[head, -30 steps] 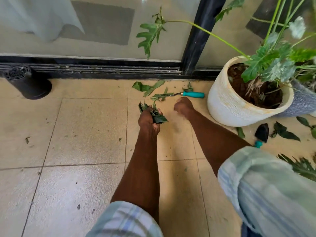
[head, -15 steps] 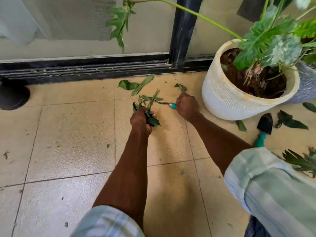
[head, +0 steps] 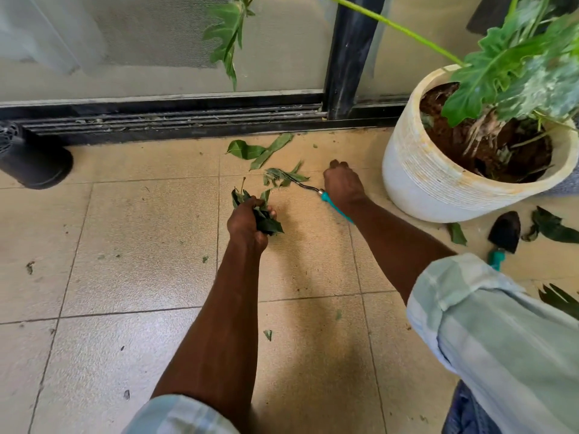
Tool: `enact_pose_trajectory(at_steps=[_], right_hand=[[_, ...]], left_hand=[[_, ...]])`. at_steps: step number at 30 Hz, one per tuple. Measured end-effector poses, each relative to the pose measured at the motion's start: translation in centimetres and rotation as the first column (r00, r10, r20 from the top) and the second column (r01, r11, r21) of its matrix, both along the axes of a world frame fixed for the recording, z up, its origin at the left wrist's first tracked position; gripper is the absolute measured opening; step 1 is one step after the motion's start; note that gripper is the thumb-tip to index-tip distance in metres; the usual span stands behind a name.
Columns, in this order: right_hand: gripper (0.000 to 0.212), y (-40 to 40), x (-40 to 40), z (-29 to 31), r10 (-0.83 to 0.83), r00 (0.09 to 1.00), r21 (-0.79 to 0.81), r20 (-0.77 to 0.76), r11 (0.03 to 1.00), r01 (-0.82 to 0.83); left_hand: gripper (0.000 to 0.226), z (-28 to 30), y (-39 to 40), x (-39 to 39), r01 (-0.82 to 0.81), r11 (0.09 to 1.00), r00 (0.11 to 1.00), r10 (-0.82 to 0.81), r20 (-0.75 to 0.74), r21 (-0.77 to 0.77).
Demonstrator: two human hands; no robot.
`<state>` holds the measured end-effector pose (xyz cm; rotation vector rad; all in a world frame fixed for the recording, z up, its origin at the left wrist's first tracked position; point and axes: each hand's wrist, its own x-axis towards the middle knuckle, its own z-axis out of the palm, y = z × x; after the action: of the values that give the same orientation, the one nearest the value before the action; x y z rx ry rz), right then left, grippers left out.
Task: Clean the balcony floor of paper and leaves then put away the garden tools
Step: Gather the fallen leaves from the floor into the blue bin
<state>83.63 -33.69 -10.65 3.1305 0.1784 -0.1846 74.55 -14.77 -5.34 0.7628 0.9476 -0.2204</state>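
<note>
My left hand (head: pixel 247 225) is closed around a bunch of green leaves (head: pixel 266 222) just above the tiled floor. Beyond it, loose leaves (head: pixel 257 150) lie near the door track, and more leaves (head: pixel 283 177) are caught on the prongs of a small hand rake. The rake's teal handle (head: pixel 335 206) lies along the left edge of my right wrist. My right hand (head: pixel 343 184) reaches past it with fingers curled down at the floor; its grip is hidden. A black trowel (head: pixel 505 231) with a teal handle lies right of the pot.
A large white pot (head: pixel 429 183) with a leafy plant stands at the right. The sliding door track (head: pixel 175 120) runs across the back. A black object (head: pixel 34 164) sits at the far left. More leaves (head: pixel 551 227) and small scraps (head: pixel 268 334) lie on the tiles.
My right hand went to the rake's handle, then past it toward the door. The rake has swung so its handle points back toward me. The left hand still holds its leaves.
</note>
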Motion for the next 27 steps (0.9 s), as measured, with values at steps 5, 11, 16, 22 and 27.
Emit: enact_pose_trajectory(at_steps=[5, 11, 16, 22, 27], right_hand=[[0.024, 0.3, 0.8, 1.2, -0.154, 0.986, 0.314, -0.060, 0.935, 0.165], [0.070, 4.7, 4.0, 0.9, 0.106, 0.948, 0.377, -0.299, 0.926, 0.016], [0.046, 6.9, 2.3, 0.8, 0.200, 0.922, 0.373, -0.332, 0.925, -0.066], [0.019, 8.3, -0.5, 1.5, 0.186, 0.862, 0.547, -0.471, 0.828, 0.121], [0.018, 8.4, 1.4, 2.7, -0.073, 0.875, 0.486, -0.478, 0.808, 0.333]], left_hand=[[0.013, 0.3, 1.5, -1.0, -0.047, 0.999, 0.999, 0.047, 0.004, 0.010], [0.011, -0.1, 3.4, -2.3, -0.124, 0.992, 0.992, 0.124, 0.008, 0.013], [0.009, 0.0, 4.6, -3.1, -0.144, 0.990, 0.989, 0.144, 0.012, 0.003], [0.009, -0.3, 5.4, -3.6, -0.190, 0.981, 0.982, 0.191, 0.008, -0.032], [0.008, -0.5, 6.1, -3.9, -0.211, 0.975, 0.977, 0.211, 0.000, -0.065]])
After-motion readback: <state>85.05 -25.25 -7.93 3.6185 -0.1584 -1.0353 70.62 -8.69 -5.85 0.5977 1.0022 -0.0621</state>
